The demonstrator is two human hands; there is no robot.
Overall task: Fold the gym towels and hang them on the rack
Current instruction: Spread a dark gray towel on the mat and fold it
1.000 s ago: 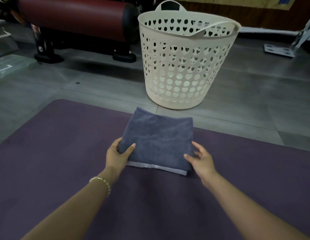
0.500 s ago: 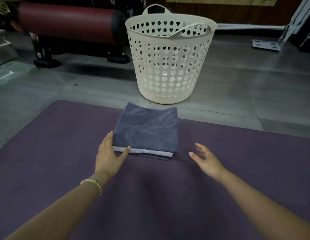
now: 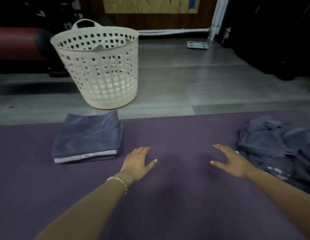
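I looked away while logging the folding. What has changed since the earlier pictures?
Both hands let go of the folded towel: the right hand first, then the left hand, and both moved right, open over the mat, toward the pile of unfolded towels. The folded towel stayed on the mat by the basket.

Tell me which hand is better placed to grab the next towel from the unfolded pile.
Probably the right hand: it is open and just beside the crumpled towel pile on the purple mat, while the left hand, also open, sits nearer the folded towel.
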